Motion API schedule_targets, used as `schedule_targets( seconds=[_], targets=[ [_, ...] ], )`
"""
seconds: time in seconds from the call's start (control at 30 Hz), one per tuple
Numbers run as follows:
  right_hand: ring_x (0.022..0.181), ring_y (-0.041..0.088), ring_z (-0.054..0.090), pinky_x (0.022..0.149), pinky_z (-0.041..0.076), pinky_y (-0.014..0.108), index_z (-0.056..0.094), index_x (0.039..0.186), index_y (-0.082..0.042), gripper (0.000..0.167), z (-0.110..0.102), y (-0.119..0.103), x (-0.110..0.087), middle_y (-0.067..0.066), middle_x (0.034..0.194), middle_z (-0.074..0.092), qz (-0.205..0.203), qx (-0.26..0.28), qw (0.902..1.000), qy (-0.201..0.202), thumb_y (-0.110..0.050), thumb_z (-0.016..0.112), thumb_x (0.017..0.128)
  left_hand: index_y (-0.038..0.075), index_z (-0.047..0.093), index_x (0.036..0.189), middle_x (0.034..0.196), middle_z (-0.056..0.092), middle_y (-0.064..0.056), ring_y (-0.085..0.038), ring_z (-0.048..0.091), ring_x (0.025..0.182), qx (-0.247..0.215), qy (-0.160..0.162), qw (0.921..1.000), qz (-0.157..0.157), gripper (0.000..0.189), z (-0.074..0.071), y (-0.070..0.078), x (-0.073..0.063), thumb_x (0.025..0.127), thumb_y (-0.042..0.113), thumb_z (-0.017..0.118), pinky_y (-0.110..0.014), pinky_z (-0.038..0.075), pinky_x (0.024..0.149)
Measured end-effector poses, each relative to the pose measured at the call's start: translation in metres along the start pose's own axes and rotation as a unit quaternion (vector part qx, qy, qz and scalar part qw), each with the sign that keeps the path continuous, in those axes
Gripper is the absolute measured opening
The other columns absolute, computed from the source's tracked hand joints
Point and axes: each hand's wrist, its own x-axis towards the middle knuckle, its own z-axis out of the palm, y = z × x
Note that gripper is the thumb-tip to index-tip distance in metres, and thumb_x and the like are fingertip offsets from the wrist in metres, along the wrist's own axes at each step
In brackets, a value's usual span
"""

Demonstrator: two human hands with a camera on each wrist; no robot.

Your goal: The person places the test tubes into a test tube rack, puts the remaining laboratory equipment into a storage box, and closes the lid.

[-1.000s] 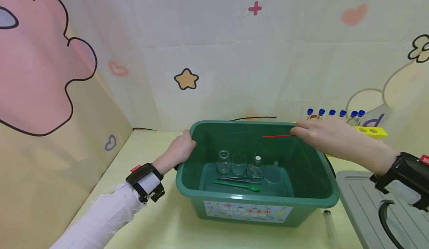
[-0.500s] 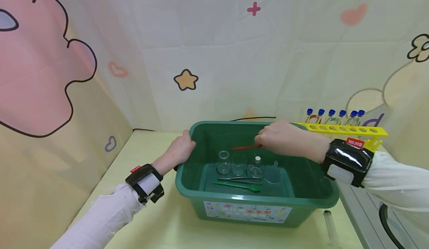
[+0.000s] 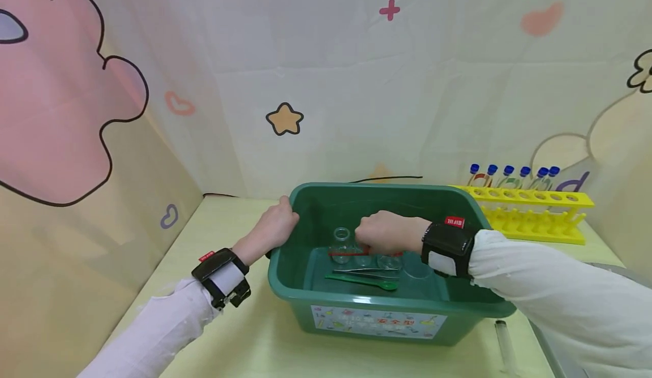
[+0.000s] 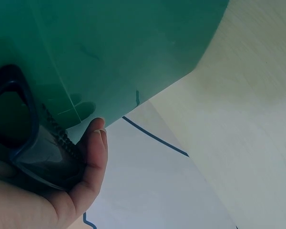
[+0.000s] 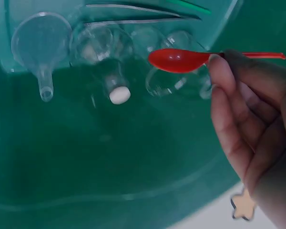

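Observation:
A green plastic bin (image 3: 290, 291) stands on the table. My left hand (image 3: 273, 224) grips its dark handle (image 4: 52, 162) at the left end, fingers curled round it in the left wrist view. Down inside the bin, my right hand (image 3: 384, 233) pinches a red spoon (image 5: 177, 60) by the handle, its bowl pointing left in the right wrist view. Below the spoon are a clear jar (image 3: 342, 245), a flask with a white stopper (image 5: 119, 95), and a clear funnel (image 5: 42, 40). Metal tweezers (image 3: 364, 271) and a green spoon (image 3: 360, 280) lie along the bin's floor. My hand partly hides the glassware in the head view.
Behind the bin's right end stands a yellow rack (image 3: 535, 234) with several blue-capped test tubes (image 3: 508, 179). A clear tube with a dark end (image 3: 504, 341) lies on the table at front right, beside a grey board (image 3: 541, 341) partly covered by my sleeve.
My right hand has travelled left and down into the bin with the red spoon, from the right rim to above the glassware. The left hand keeps its place.

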Motion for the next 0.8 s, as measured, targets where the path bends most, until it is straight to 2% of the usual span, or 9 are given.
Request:
schedule_targets(
  seconds=[0.17,0.23,0.33,0.57,0.8],
  targets=[
    [0.049,0.007,0.041,0.048,0.036,0.021,0.063,0.062,-0.011,0.021,0.018,0.003,0.008,-0.007,0.056,0.048,0.004,0.024,0.999,-0.038,-0.003,0.065,0.081,-0.01,0.038,0.101,0.065,0.044,-0.013,-0.027,0.055,0.059,-0.001,-0.002,1.0,0.001,0.019,0.0,0.001,0.0,0.091,0.006,0.038,-0.035,0.049,0.053],
    [0.045,0.006,0.046,0.047,0.039,0.02,0.064,0.063,-0.01,0.02,0.023,0.004,0.011,-0.007,0.056,0.05,0.012,0.049,0.997,-0.058,-0.002,0.065,0.081,-0.01,0.038,0.101,0.065,0.044,-0.013,-0.026,0.055,0.058,-0.003,-0.003,1.0,-0.001,0.019,0.0,0.001,0.0,0.091,0.006,0.038,-0.034,0.049,0.052],
    [0.042,0.006,0.046,0.047,0.038,0.021,0.064,0.061,-0.01,0.022,0.03,0.003,0.014,-0.007,0.053,0.05,0.017,0.057,0.9949,-0.082,-0.001,0.064,0.081,-0.01,0.038,0.101,0.065,0.043,-0.013,-0.026,0.055,0.057,-0.001,-0.004,1.0,0.001,0.018,0.0,0.001,0.0,0.091,0.006,0.038,-0.034,0.048,0.051],
    [0.045,0.01,0.05,0.047,0.039,0.023,0.064,0.06,-0.012,0.022,0.046,-0.004,0.018,-0.006,0.062,0.049,0.052,0.063,0.9883,-0.128,0.002,0.065,0.077,-0.01,0.038,0.1,0.064,0.043,-0.012,-0.025,0.053,0.056,0.008,-0.002,0.9999,0.008,0.018,-0.001,0.0,0.0,0.092,0.006,0.038,-0.033,0.047,0.05],
    [0.045,0.009,0.053,0.044,0.04,0.021,0.061,0.059,-0.011,0.022,0.06,-0.006,0.021,-0.006,0.059,0.049,0.056,0.058,0.9849,-0.153,0.003,0.068,0.075,-0.01,0.038,0.102,0.065,0.043,-0.012,-0.025,0.055,0.058,0.001,-0.006,1.0,0.006,0.019,-0.002,-0.001,-0.001,0.092,0.006,0.037,-0.033,0.048,0.051]
  ],
)
